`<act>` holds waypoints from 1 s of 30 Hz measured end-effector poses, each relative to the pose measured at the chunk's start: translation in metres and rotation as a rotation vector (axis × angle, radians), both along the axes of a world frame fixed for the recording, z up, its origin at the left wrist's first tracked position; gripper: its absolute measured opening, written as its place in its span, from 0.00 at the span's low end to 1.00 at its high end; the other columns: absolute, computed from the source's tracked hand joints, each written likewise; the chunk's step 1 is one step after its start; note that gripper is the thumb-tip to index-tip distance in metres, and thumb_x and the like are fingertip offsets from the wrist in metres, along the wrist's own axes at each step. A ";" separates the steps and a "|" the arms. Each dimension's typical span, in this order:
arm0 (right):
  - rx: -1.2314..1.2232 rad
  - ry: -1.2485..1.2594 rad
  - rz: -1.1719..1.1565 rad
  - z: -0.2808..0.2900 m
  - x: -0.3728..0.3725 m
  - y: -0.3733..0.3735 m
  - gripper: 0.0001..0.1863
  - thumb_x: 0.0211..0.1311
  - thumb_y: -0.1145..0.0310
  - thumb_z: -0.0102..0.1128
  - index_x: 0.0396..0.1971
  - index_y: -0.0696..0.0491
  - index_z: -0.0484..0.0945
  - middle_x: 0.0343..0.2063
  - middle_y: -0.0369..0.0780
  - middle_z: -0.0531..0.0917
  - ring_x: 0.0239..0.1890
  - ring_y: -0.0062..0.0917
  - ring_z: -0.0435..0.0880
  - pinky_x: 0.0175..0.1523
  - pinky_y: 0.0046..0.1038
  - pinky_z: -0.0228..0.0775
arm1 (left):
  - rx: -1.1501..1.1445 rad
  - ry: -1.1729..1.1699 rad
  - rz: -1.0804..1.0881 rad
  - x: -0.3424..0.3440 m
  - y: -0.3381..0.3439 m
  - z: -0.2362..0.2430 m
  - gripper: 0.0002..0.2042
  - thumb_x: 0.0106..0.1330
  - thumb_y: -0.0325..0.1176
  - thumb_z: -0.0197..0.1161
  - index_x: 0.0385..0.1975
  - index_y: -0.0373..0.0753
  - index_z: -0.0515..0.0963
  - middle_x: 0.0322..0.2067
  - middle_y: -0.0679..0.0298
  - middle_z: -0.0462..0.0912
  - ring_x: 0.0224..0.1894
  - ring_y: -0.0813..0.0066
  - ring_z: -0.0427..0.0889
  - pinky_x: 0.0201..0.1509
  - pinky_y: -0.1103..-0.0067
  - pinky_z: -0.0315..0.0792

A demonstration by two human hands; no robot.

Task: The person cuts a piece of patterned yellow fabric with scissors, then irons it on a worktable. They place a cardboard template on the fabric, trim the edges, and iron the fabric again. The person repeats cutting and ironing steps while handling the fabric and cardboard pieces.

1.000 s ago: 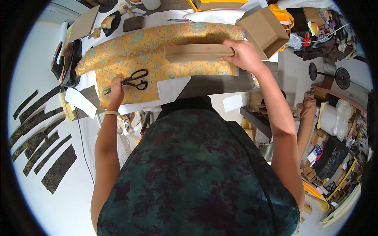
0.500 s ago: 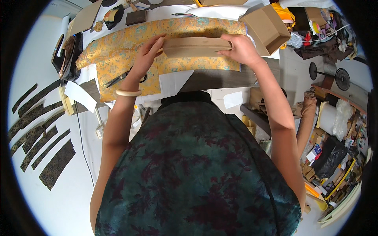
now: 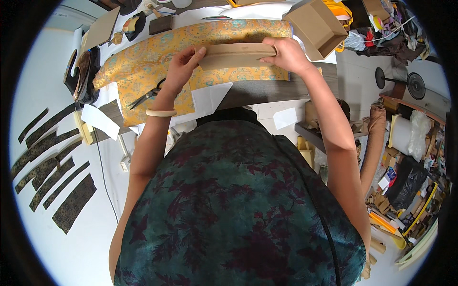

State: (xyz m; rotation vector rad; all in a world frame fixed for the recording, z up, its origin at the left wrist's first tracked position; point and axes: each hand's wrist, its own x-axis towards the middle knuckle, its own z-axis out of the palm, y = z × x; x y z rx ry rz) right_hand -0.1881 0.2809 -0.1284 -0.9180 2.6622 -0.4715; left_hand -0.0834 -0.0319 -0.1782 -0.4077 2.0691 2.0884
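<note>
A long tan cardboard piece [image 3: 236, 55] is held flat above a sheet of yellow patterned fabric [image 3: 157, 62] spread on the table. My left hand [image 3: 183, 69] grips its left end and my right hand [image 3: 286, 55] grips its right end. Black-handled scissors [image 3: 145, 97] lie on the fabric just left of my left wrist, which wears a pale bangle. White paper sheets [image 3: 210, 97] stick out from under the fabric near the table's front edge.
An open cardboard box [image 3: 317, 26] stands at the back right. Dark patterned fabric strips [image 3: 52, 176] lie on the white surface at the left. Dark oval pieces [image 3: 83, 74] are stacked at the table's left end. Rolls and clutter [image 3: 405, 157] fill the floor on the right.
My left hand left the scissors on the fabric and moved right to take the left end of the cardboard piece. My right hand has kept its hold.
</note>
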 end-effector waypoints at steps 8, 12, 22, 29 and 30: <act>0.014 0.028 0.037 -0.009 0.004 -0.004 0.19 0.52 0.61 0.79 0.44 0.46 0.84 0.36 0.41 0.90 0.43 0.41 0.89 0.50 0.43 0.79 | -0.012 -0.047 -0.056 0.007 -0.011 -0.020 0.21 0.75 0.51 0.66 0.54 0.39 0.83 0.46 0.68 0.84 0.52 0.77 0.81 0.60 0.75 0.76; 0.025 0.059 0.062 -0.011 0.006 -0.005 0.19 0.53 0.61 0.79 0.45 0.45 0.84 0.38 0.40 0.90 0.45 0.40 0.88 0.51 0.42 0.80 | -0.018 -0.050 -0.039 0.009 -0.010 -0.022 0.21 0.75 0.50 0.66 0.54 0.38 0.83 0.46 0.67 0.84 0.52 0.77 0.81 0.61 0.74 0.75; -0.176 0.117 0.055 -0.009 0.002 0.008 0.26 0.55 0.57 0.79 0.54 0.47 0.82 0.43 0.43 0.89 0.46 0.40 0.89 0.55 0.41 0.80 | 0.025 -0.089 0.012 0.007 -0.006 -0.026 0.21 0.75 0.49 0.66 0.56 0.39 0.83 0.48 0.67 0.84 0.54 0.76 0.80 0.65 0.70 0.74; -0.423 -0.289 -0.290 -0.014 -0.005 0.070 0.27 0.65 0.58 0.76 0.62 0.49 0.82 0.47 0.38 0.90 0.49 0.23 0.88 0.57 0.32 0.79 | 0.157 -0.186 0.164 0.009 -0.001 -0.035 0.24 0.71 0.51 0.70 0.57 0.38 0.81 0.49 0.67 0.82 0.53 0.76 0.79 0.63 0.72 0.75; -0.483 -0.382 -0.300 -0.022 -0.006 0.070 0.23 0.68 0.57 0.73 0.60 0.48 0.84 0.36 0.36 0.89 0.38 0.18 0.84 0.48 0.27 0.78 | 0.196 -0.193 0.202 0.008 0.001 -0.038 0.24 0.70 0.51 0.71 0.55 0.38 0.82 0.48 0.67 0.82 0.52 0.77 0.79 0.61 0.73 0.75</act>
